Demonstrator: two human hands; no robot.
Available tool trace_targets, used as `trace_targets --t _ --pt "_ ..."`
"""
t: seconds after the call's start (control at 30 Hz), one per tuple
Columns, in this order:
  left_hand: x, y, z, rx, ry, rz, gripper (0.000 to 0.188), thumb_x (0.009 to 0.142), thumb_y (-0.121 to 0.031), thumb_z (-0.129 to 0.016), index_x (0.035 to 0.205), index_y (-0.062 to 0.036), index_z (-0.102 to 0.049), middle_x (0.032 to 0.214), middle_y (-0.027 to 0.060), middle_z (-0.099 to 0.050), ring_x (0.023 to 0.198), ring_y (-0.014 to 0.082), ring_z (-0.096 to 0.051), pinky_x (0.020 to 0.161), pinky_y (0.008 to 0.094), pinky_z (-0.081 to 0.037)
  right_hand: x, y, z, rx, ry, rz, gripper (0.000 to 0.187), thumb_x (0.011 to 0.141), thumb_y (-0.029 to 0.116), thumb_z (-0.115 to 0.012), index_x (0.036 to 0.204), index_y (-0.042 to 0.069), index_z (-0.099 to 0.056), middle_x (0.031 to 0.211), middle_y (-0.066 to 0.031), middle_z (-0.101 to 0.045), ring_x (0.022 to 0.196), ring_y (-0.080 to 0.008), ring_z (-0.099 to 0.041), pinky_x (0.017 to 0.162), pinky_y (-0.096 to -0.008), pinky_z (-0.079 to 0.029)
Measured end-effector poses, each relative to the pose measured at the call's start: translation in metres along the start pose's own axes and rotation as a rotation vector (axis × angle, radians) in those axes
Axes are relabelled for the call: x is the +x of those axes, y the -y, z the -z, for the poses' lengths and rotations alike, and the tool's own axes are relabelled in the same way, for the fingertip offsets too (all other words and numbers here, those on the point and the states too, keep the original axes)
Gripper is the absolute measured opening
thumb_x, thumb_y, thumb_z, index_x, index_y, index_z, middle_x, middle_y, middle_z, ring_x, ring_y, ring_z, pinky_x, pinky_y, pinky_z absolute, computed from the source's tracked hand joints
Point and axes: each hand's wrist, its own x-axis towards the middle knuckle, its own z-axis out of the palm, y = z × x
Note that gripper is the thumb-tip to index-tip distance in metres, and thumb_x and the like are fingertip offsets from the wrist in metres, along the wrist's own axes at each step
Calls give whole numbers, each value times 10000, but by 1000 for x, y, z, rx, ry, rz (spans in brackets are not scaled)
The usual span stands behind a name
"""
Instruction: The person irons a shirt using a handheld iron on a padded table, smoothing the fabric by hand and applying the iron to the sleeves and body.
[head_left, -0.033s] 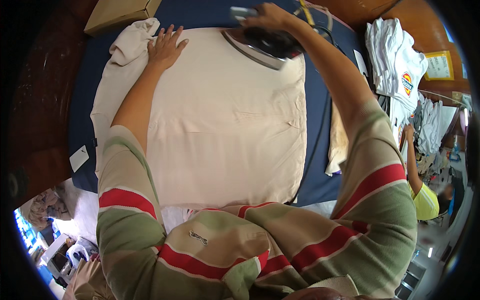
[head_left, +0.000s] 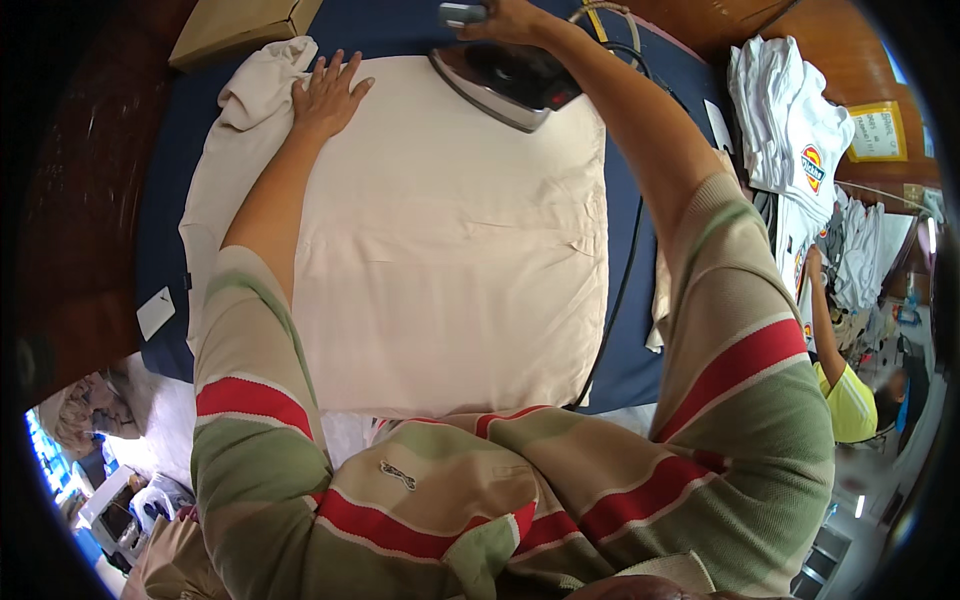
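A cream garment (head_left: 440,250) lies spread over a dark blue ironing surface (head_left: 630,190), with creases across its right half and a bunched part at its far left. My left hand (head_left: 327,95) presses flat on its far left area, fingers spread, beside the bunched cloth. At the far edge, my right hand (head_left: 505,22) is closed round the handle of a clothes iron (head_left: 515,82). The iron's dark body and metal soleplate rest on the garment's far right part, the tip pointing left. A black cord (head_left: 625,285) runs down along the garment's right side.
A cardboard box (head_left: 240,30) stands at the far left. Folded white garments (head_left: 785,120) are stacked at the right, near a yellow-framed sign (head_left: 878,132). A white tag (head_left: 156,314) lies at the left edge. Another person in a yellow top (head_left: 848,400) is at the far right.
My right hand has slid the iron a little to the left and slightly away from me. My left hand has stayed nearly in place on the cloth.
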Motion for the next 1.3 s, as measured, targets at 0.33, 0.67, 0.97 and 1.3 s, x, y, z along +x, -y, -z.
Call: trace_targets --t 0.33,0.67,0.97,1.3 --pt "-167 -140 59 -612 -319 -359 493 746 -235 -669 1205 -115 -538 1157 77 -584 1059 241 -548 916 409 -389 -108 -21 -15 -54 -41 -50 563 730 339 -700 1138 -25 -566 840 -178 -649 754 -242 -639 720 -339 -491" --pt "-257 -282 56 -473 14 -571 612 839 -472 -506 1358 -166 -398 1443 84 -319 1349 282 -239 1034 541 -247 -124 -17 -4 75 246 327 433 704 264 -702 1011 -19 -585 844 -168 -642 790 -267 -617 742 -345 -474" --pt "-259 -284 63 -473 82 -575 599 848 -471 -486 1357 -169 -393 1458 65 -292 1360 256 -218 1074 463 -220 -33 160 -69 5 350 482 457 670 312 -659 1004 8 -594 852 -167 -647 767 -292 -625 701 -369 -483" --pt "-261 -278 52 -545 -17 -548 612 819 -437 -538 1341 -142 -412 1433 83 -329 1348 273 -237 1050 491 -260 -108 36 -28 -107 407 383 520 682 288 -671 1111 17 -557 956 -208 -633 883 -327 -616 801 -364 -470"
